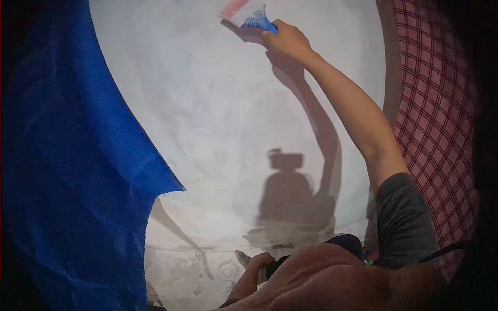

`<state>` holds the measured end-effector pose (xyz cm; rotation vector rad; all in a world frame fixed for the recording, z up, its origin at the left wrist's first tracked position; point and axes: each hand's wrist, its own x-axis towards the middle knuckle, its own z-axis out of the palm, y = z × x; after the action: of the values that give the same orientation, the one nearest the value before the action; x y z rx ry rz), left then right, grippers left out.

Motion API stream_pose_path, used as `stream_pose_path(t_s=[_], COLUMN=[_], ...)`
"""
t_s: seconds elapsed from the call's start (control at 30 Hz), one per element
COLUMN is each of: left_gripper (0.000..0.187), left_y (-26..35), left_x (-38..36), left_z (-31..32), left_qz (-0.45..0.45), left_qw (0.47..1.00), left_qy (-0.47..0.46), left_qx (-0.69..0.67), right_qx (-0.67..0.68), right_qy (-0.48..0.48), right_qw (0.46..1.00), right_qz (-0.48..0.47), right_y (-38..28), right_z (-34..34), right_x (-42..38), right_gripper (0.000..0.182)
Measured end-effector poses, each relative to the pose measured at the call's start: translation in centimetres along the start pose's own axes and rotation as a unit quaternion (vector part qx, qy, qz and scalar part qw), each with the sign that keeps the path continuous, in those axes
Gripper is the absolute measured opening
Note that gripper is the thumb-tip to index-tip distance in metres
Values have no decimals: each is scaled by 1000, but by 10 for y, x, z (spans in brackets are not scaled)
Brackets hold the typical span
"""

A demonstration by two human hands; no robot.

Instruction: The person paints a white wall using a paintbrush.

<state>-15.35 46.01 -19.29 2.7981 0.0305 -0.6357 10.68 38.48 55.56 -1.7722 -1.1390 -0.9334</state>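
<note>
My right hand (289, 41) reaches up against a white wall (207, 103), its fingers closed round the blue handle of a wide putty knife (254, 19). White smears mark the handle. The broad, pale end shows a pinkish band and points to the upper left, on or close to the wall. Low in the view, my left hand (263, 259) is curled near my body, beside a small greyish thing (241, 257). Whatever the left fingers hold, if anything, is hidden.
A blue sheet (104, 171) hangs along the left, its edge overlapping the wall. On the right is a pink cloth (430, 103) with a dark crisscross pattern. The pale floor (197, 274) has spots and stains. My shadow falls on the wall.
</note>
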Motion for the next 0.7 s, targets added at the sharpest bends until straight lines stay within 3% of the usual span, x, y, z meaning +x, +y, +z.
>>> stream_pose_path(t_s=[0.17,0.2,0.23,0.37,0.43,0.47,0.53,0.57,0.63,0.7], left_gripper=[30,30,32,35,36,36,42,42,43,41], left_y=[8,10,-1,-26,-20,-25,-50,-45,-22,-14], left_x=[-24,-29,-22,-23,-26,-23,-7,-14,-31,-36], left_z=[-16,-19,-1,33,26,40,83,72,41,35], left_qz=[-127,-120,3,-6,-221,-222,-38,-38,-228,-238], left_qw=[963,965,997,998,940,939,999,999,937,937], left_qy=[-60,-66,-39,2,-45,-46,26,25,2,-1], left_qx=[-229,-224,-61,-69,-257,-260,-30,-27,-265,-257], right_qx=[-27,-25,-23,-39,2,3,109,109,119,128], right_qy=[21,40,60,31,41,38,97,98,67,72], right_qw=[999,999,998,999,999,999,989,989,990,989], right_qz=[30,26,23,17,23,22,23,24,42,19], right_y=[-19,-16,-12,-6,-25,-24,-17,-16,-17,-25], right_z=[10,11,11,-5,-24,-20,-17,-19,-23,-31], right_x=[26,29,32,37,17,18,21,24,25,16], right_gripper=[50,50,51,51,62,62,48,48,47,48])
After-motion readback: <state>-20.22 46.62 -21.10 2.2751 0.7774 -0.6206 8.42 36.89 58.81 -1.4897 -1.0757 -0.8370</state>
